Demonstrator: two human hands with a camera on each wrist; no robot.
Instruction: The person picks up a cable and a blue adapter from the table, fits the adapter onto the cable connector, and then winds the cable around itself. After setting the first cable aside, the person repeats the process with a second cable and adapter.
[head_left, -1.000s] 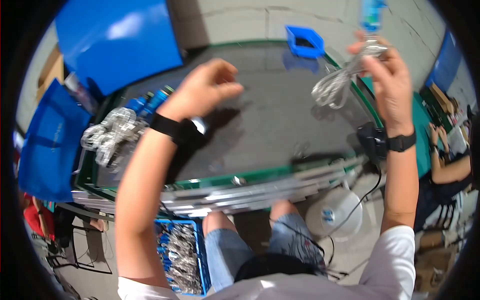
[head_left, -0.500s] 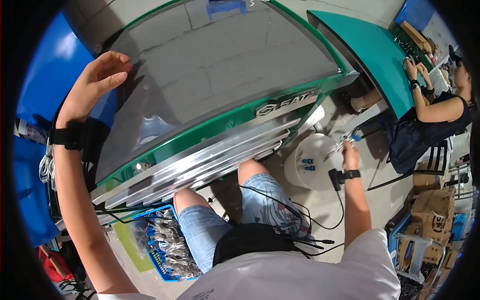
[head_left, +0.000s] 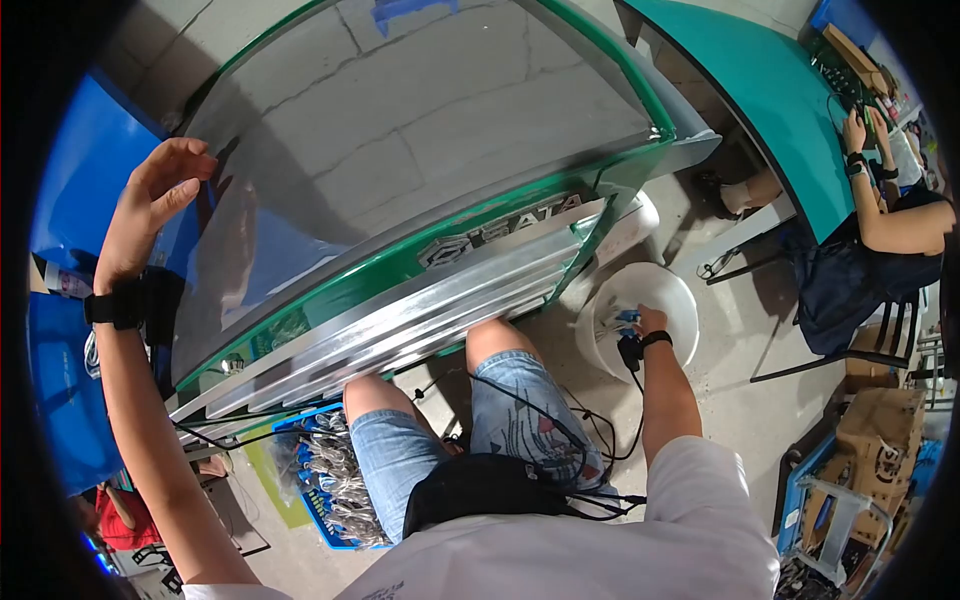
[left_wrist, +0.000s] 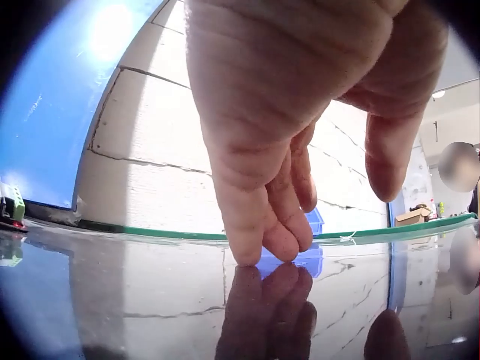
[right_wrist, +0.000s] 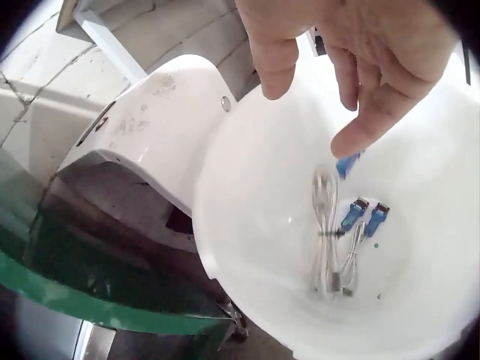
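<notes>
In the head view my right hand (head_left: 652, 320) is over the white bucket (head_left: 685, 290) on the floor. The right wrist view shows its thumb and fingers spread apart above a looped, pale cable bundle (right_wrist: 324, 232) tied with a dark tie. A blue plug (right_wrist: 346, 165) shows right at one fingertip, and two more blue plugs (right_wrist: 354, 214) lie at the bucket's bottom. My left hand (head_left: 150, 210) rests over the far left of the glossy grey worktop (head_left: 420, 150); in the left wrist view its loosely bent fingertips (left_wrist: 249, 251) meet their reflection, holding nothing.
A blue basket (head_left: 318, 515) filled with cable bundles stands beside my left leg. Metal drawers (head_left: 400, 330) front the green-edged cabinet. A black cord (head_left: 640, 420) trails from my right wrist. Another person (head_left: 880, 220) works at a teal table (head_left: 760, 110) on the right.
My right hand carried the cable bundle from over the worktop down to the bucket and let it go. The left hand shifted left on the worktop; the view turned right and down.
</notes>
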